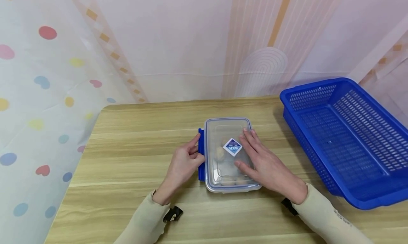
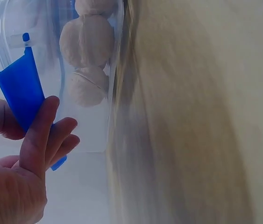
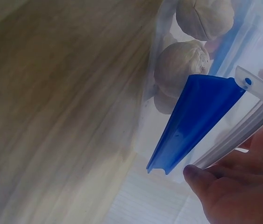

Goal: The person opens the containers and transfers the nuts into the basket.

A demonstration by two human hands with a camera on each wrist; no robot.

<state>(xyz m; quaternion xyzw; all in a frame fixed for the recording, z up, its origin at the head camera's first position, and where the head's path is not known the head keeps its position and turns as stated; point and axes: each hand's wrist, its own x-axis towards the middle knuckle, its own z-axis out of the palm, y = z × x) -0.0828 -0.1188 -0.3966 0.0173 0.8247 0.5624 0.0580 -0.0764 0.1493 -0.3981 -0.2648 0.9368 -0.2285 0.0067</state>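
container (image 1: 227, 130) (lidded), on table (image 1: 134, 148), touching both hands (image 1: 182, 162) (image 1: 267, 166)

Diamond label (image 1: 232, 147) on the clear lid (image 1: 227, 130) has big upside-down letters, looks like HXB, plus print too tiny to read. Right sleeve (image 1: 322, 210) has dark lettering too, not really legible.

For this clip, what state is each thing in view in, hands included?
Box: upright, lid on
Lid: seated on the box
Left latch: swung outward, unfastened
Right latch: swung outward, unfastened
Round pieces: inside the box
Label: stuck on the lid, upside down from the head view
Basket: upright, open-topped
Left hand: holding the left latch
Right hand: resting on the lid
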